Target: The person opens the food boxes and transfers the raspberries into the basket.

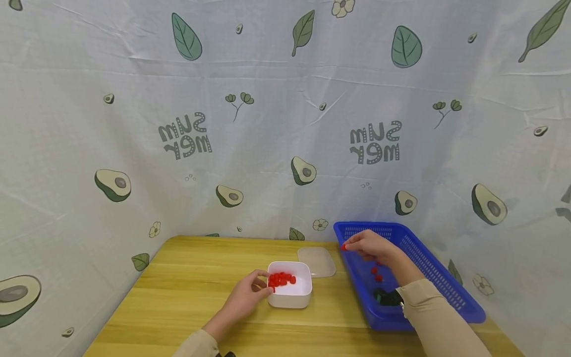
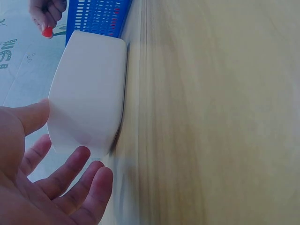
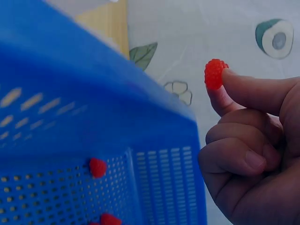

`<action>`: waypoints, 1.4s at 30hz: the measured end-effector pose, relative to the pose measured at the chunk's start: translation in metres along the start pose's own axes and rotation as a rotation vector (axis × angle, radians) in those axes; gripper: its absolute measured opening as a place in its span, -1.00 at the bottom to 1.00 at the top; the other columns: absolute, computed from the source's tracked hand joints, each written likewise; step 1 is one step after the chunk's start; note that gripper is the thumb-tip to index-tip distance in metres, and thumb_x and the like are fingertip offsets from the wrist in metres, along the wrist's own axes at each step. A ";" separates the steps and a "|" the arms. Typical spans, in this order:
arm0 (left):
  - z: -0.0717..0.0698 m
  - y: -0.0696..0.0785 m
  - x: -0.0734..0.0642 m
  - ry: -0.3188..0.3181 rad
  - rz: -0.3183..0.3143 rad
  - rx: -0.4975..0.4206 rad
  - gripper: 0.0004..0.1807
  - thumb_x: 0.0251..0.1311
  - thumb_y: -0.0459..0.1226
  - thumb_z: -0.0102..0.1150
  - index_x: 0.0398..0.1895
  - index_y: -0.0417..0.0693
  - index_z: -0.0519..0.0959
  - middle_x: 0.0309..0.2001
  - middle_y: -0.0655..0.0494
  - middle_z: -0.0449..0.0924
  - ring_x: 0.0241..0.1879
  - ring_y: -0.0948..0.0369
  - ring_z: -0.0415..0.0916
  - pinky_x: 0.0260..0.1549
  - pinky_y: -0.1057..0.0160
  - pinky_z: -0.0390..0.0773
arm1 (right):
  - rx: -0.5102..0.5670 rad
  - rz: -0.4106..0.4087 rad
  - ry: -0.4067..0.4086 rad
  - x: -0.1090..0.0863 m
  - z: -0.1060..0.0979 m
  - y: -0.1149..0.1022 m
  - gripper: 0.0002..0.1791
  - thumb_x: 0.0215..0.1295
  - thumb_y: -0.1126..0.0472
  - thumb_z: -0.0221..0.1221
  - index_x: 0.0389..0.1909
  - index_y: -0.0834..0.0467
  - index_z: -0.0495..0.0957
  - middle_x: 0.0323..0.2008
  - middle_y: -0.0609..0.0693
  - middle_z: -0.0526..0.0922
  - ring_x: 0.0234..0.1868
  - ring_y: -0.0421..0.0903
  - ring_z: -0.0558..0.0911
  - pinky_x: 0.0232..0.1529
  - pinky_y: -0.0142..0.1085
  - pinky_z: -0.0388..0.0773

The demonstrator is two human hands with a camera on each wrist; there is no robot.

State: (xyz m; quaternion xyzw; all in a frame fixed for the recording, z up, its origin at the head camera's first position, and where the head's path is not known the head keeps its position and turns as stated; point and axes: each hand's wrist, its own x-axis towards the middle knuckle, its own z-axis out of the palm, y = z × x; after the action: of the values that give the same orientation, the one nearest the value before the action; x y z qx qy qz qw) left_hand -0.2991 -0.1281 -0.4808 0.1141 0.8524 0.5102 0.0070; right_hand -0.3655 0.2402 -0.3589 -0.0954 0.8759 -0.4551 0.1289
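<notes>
My right hand (image 1: 368,245) pinches a red raspberry (image 3: 215,73) between thumb and forefinger, with its other fingers curled in. It is above the far left rim of the blue basket (image 1: 439,270), where more red raspberries (image 3: 98,168) lie on the bottom. To the left, a white square box (image 1: 290,301) holds several raspberries (image 1: 278,279) gathered in its left part. My left hand (image 2: 56,173) is at the box's left side, thumb at its wall and the other fingers loosely spread; nothing shows in its grasp.
A translucent lid (image 1: 317,262) lies on the wooden table (image 1: 200,270) just behind the box. Inside the basket's near part is a dark item (image 1: 385,296), partly hidden by the right sleeve. A printed curtain (image 1: 267,139) hangs behind the table.
</notes>
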 end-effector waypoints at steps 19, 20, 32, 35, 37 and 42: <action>-0.002 -0.001 0.002 -0.004 0.001 0.007 -0.58 0.27 -0.13 0.35 0.15 0.03 0.54 -0.13 0.09 0.63 -0.17 0.13 0.51 -0.19 0.15 0.56 | -0.023 0.093 0.138 -0.004 -0.029 0.049 -0.62 0.39 0.26 0.18 0.06 0.49 0.57 -0.77 -0.18 0.18 -0.76 -0.27 0.14 -0.65 -0.38 0.20; -0.002 -0.002 0.002 -0.006 0.002 0.007 -0.58 0.27 -0.13 0.35 0.15 0.03 0.54 -0.13 0.10 0.63 -0.17 0.13 0.51 -0.19 0.15 0.56 | -0.029 0.096 0.140 -0.004 -0.030 0.052 -0.63 0.39 0.27 0.17 0.04 0.50 0.57 -0.77 -0.18 0.18 -0.75 -0.27 0.14 -0.65 -0.38 0.19; 0.002 -0.003 -0.003 -0.009 -0.015 -0.004 -0.58 0.26 -0.15 0.35 0.16 0.01 0.54 -0.13 0.10 0.63 -0.17 0.13 0.51 -0.17 0.11 0.60 | -0.105 0.180 0.249 -0.013 -0.033 0.081 -0.46 0.29 0.24 0.22 -0.80 -0.02 0.16 -0.84 -0.20 0.15 -0.76 -0.25 0.16 -0.67 -0.38 0.15; 0.002 -0.004 -0.004 -0.014 -0.019 -0.011 -0.58 0.26 -0.14 0.34 0.15 0.03 0.54 -0.14 0.10 0.63 -0.17 0.14 0.50 -0.17 0.12 0.60 | -0.143 0.222 0.260 -0.015 -0.034 0.083 -0.45 0.30 0.24 0.21 -0.81 -0.02 0.16 -0.84 -0.18 0.18 -0.75 -0.24 0.19 -0.67 -0.39 0.17; 0.002 -0.004 -0.003 -0.015 -0.019 -0.016 -0.58 0.27 -0.12 0.34 0.16 0.03 0.53 -0.13 0.10 0.63 -0.17 0.13 0.50 -0.18 0.12 0.60 | -0.160 0.248 0.264 -0.016 -0.036 0.084 -0.47 0.31 0.25 0.20 -0.79 -0.01 0.17 -0.83 -0.17 0.18 -0.74 -0.24 0.19 -0.66 -0.39 0.17; 0.001 -0.001 0.000 -0.015 -0.009 -0.014 -0.58 0.27 -0.13 0.34 0.17 0.04 0.53 -0.13 0.10 0.62 -0.16 0.13 0.49 -0.18 0.12 0.58 | -0.193 0.301 0.288 -0.015 -0.041 0.089 -0.48 0.32 0.23 0.20 -0.76 0.02 0.16 -0.80 -0.16 0.18 -0.73 -0.23 0.20 -0.66 -0.39 0.18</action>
State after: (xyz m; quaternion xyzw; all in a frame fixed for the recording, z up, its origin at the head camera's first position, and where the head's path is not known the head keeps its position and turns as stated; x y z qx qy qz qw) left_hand -0.2990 -0.1282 -0.4823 0.1141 0.8492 0.5153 0.0163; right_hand -0.3680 0.3265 -0.4069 0.0903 0.9291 -0.3538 0.0591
